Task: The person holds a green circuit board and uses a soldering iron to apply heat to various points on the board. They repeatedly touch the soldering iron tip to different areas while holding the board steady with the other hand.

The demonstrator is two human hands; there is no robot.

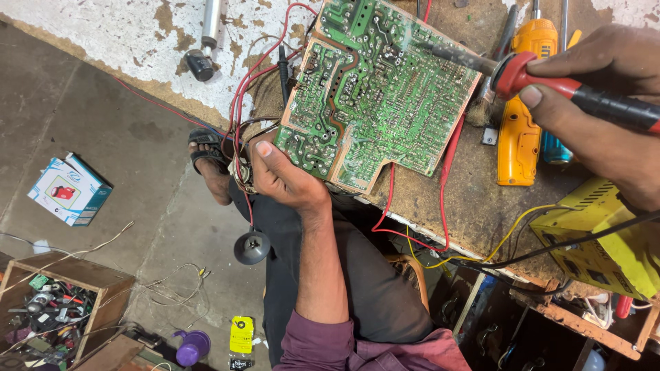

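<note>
Left hand (285, 180) pinches board (375, 93) by its lower-left edge; right hand (605, 103) closed round iron (550, 82), tip over board's top right. Keep board steady, touch one joint only, clear of red wires (244, 103).

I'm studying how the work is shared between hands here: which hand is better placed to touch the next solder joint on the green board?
The right hand. It already grips the soldering iron, whose tip sits over the circuit board. The left hand is busy gripping the board's lower edge and carries no tool.
</note>
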